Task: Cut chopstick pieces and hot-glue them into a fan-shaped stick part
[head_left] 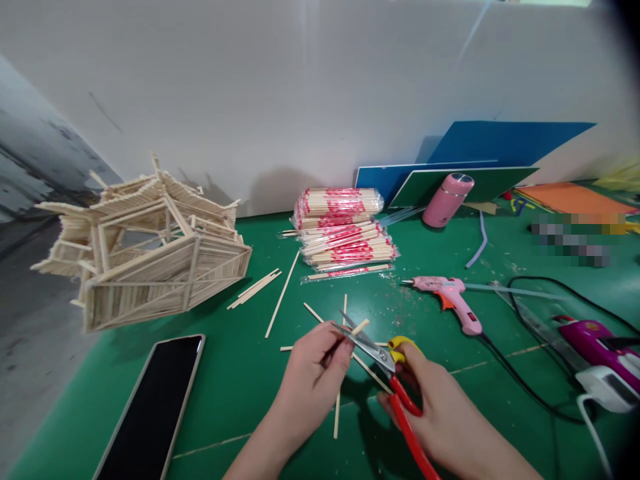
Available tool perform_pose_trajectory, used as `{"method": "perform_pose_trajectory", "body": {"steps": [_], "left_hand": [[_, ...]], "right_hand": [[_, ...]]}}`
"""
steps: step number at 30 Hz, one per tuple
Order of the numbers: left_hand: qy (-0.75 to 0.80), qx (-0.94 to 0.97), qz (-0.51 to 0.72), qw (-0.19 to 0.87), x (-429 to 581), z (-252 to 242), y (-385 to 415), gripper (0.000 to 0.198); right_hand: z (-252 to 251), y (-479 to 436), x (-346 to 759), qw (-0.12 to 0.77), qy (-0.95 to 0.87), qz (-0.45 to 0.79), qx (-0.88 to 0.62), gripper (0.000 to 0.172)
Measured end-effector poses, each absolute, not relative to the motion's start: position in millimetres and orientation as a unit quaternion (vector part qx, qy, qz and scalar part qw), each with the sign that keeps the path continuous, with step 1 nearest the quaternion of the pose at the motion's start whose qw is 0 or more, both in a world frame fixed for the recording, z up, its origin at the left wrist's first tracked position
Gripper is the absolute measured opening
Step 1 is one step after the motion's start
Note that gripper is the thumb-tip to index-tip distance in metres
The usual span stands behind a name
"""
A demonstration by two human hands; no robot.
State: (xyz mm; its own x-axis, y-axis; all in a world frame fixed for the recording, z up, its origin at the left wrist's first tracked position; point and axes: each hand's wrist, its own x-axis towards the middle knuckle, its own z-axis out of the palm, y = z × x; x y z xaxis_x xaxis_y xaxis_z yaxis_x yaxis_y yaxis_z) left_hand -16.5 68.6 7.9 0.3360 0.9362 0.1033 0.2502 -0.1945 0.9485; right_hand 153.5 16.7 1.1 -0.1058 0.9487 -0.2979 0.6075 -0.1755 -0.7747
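My left hand (319,363) pinches a short wooden stick (361,327), whose end sticks out past the fingertips. My right hand (434,393) grips scissors (384,357) with red and yellow handles. Their blades are spread around the stick close to my left fingertips. Below both hands, several thin wooden sticks lie crossed on the green table, one stick (337,417) running toward me. To the left, a short bundle of sticks (257,288) and a longer single stick (283,293) rest flat.
A house-like stick model (165,267) stands left, behind a phone (155,407). Wrapped chopstick packs (345,233) are piled at the back. On the right lie a pink glue gun (450,300) with its cord and a purple device (600,347); a pink bottle (447,200) stands behind.
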Motion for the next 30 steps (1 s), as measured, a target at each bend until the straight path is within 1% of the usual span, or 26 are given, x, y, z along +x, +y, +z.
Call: {"method": "perform_pose_trajectory", "body": {"steps": [3, 5, 7, 9, 12, 15, 18, 21, 23, 26, 28, 30], "left_hand": [[0.416, 0.74, 0.364, 0.383, -19, 11, 68, 0.021], [0.397, 0.767, 0.343, 0.369, -21, 11, 68, 0.023], [0.385, 0.776, 0.319, 0.386, -23, 12, 68, 0.023], [0.375, 0.766, 0.303, 0.425, -23, 13, 69, 0.022], [0.358, 0.741, 0.3, 0.482, -23, 16, 70, 0.022], [0.337, 0.716, 0.313, 0.525, -22, 19, 71, 0.021], [0.321, 0.696, 0.326, 0.553, -22, 20, 72, 0.02], [0.319, 0.697, 0.322, 0.556, -22, 18, 72, 0.021], [0.325, 0.702, 0.31, 0.553, -22, 17, 72, 0.021], [0.343, 0.712, 0.305, 0.532, -20, 18, 71, 0.022], [0.361, 0.727, 0.304, 0.498, -17, 20, 68, 0.022], [0.363, 0.759, 0.308, 0.444, -11, 20, 65, 0.022]], "right_hand": [[3, 17, 153, 0.197, -0.608, 0.439, -0.631, 0.022], [3, 15, 155, 0.189, -0.604, 0.455, -0.626, 0.029], [1, 12, 158, 0.185, -0.606, 0.46, -0.622, 0.04], [-1, 10, 160, 0.189, -0.613, 0.451, -0.621, 0.049], [-1, 9, 163, 0.188, -0.62, 0.443, -0.62, 0.056], [1, 10, 163, 0.185, -0.625, 0.455, -0.606, 0.052], [2, 10, 161, 0.184, -0.624, 0.462, -0.603, 0.04], [-1, 8, 159, 0.19, -0.609, 0.475, -0.606, 0.03], [-6, 7, 158, 0.204, -0.6, 0.49, -0.598, 0.03], [-12, 8, 157, 0.224, -0.596, 0.497, -0.589, 0.036], [-14, 8, 158, 0.234, -0.599, 0.49, -0.588, 0.04], [-17, 5, 162, 0.246, -0.603, 0.476, -0.591, 0.041]]}}
